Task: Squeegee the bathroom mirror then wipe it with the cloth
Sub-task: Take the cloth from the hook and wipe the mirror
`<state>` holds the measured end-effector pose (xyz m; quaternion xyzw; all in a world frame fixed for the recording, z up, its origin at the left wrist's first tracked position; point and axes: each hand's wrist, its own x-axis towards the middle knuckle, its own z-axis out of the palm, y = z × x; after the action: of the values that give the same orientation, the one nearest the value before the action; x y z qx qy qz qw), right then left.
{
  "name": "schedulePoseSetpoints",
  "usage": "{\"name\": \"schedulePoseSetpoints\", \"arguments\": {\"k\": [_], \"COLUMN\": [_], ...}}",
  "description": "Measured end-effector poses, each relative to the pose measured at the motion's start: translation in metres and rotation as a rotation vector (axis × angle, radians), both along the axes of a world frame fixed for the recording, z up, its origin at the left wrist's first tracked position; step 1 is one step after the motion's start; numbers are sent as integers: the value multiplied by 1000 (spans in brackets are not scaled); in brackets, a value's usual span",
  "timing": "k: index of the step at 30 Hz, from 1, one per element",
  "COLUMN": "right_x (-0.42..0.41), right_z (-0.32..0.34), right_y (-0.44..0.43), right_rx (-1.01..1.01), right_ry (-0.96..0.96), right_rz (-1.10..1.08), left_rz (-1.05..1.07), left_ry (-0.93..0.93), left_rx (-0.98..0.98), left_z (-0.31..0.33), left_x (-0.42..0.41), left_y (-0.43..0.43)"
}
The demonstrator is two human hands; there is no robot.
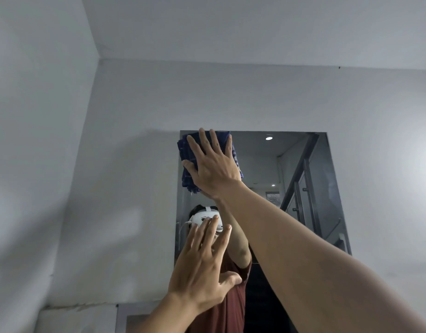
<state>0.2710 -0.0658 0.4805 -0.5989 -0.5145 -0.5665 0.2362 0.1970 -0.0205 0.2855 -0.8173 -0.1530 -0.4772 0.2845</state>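
Note:
The bathroom mirror (310,188) hangs on the grey wall ahead, above eye level. My right hand (213,164) presses a folded dark blue cloth (186,162) flat against the mirror's top left corner, fingers spread over it. My left hand (202,267) is raised lower down in front of the mirror's left side, fingers apart and holding nothing; whether it touches the glass is unclear. No squeegee is in view.
The mirror reflects a person in a dark red shirt with a white headset, a stair railing (301,179) and a ceiling light (269,138). Grey walls meet in a corner (87,140) to the left. A ledge (87,308) runs below at the lower left.

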Motion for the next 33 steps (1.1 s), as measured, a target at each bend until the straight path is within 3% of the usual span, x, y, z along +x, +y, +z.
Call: {"name": "schedulePoseSetpoints", "arguments": {"k": [13,33], "right_x": [63,175], "right_z": [8,21], "right_y": [-42,-132], "right_rx": [27,113], "right_ry": [11,264], "right_rz": [-40,-82], "left_rz": [16,18], "left_ry": [11,21], "left_rx": [-14,1], "left_z": [-6,-7], "left_x": [5,7], "left_y": [8,11]}}
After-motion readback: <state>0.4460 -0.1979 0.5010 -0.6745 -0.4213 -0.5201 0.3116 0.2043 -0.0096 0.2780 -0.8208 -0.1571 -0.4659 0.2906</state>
